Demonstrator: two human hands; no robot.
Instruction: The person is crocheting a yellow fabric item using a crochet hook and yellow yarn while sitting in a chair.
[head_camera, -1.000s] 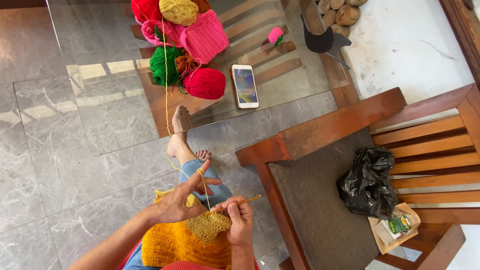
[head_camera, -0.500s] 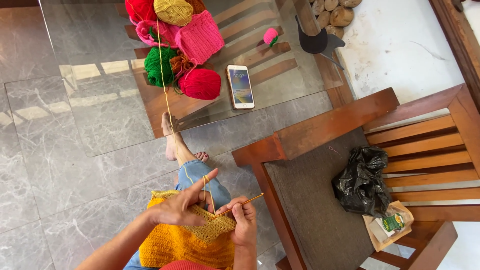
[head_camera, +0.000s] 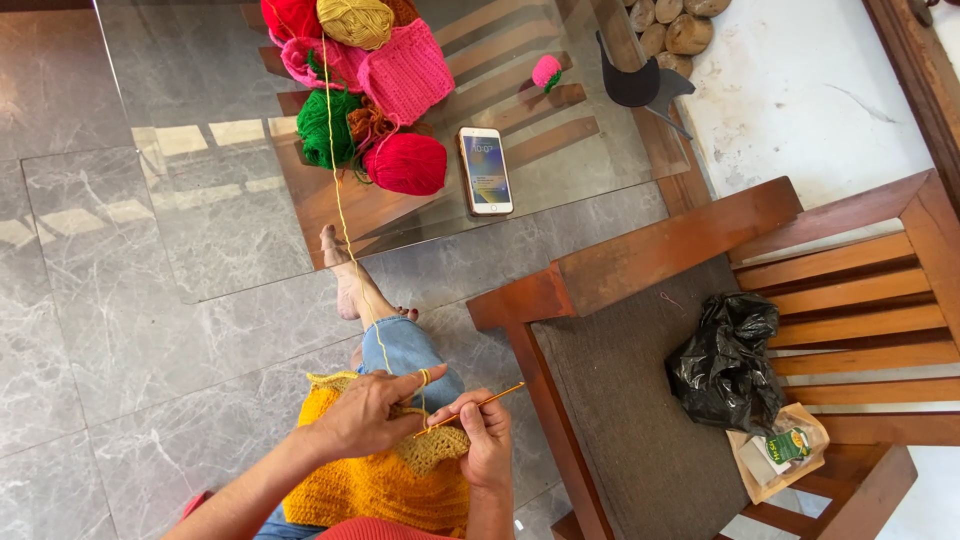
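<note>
On the glass table (head_camera: 200, 200): yarn balls (head_camera: 405, 163), with phone (head_camera: 486, 170) just right of them. Right of table, wooden chair (head_camera: 640, 400) bearing plastic bag (head_camera: 725, 362). Before table, near its front edge, crochet piece (head_camera: 385, 480) on lap.

Right hand (head_camera: 487, 440) holds a crochet hook (head_camera: 470, 408); left hand (head_camera: 372, 412) steadies yellow crochet work (head_camera: 385, 478).

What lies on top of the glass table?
On the glass table lie green yarn, red yarn, a yellow yarn ball, pink crochet pieces and a phone. Whatever is under the heaped yarn is covered.
</note>
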